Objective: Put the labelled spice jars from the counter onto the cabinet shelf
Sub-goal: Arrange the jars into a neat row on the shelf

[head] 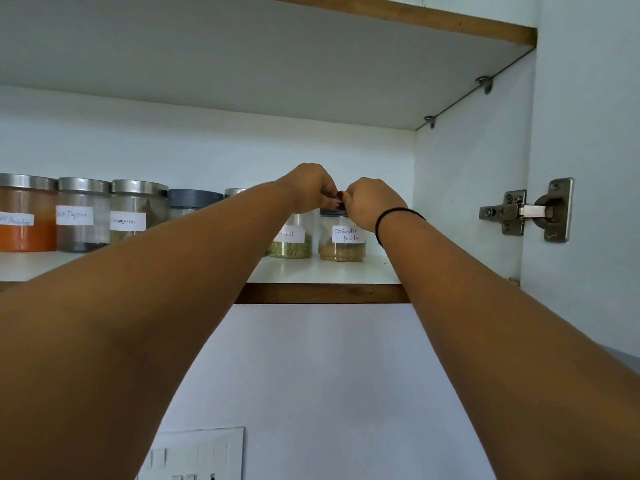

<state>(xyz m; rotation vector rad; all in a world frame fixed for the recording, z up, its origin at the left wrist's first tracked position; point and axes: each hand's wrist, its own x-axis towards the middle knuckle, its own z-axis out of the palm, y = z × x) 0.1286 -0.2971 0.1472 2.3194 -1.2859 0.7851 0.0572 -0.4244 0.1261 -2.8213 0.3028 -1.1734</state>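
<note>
Both my arms reach up to the cabinet shelf (322, 271). My left hand (308, 188) and my right hand (370, 202) meet over the dark lid of the coriander powder jar (342, 242), fingers closed on it. The jar stands on the shelf at the right end of the row, holding tan powder. Just left of it stands the fennel jar (292, 242), partly hidden by my left hand. Further left are a cinnamon jar (135, 216), a pepper jar (83, 216) and an orange powder jar (26, 216), all with steel lids.
A grey-lidded jar (194, 200) stands behind my left forearm. The shelf above (381, 15) overhangs closely. The cabinet's right wall carries a metal hinge (526, 211). A switch plate (197, 455) sits on the wall below.
</note>
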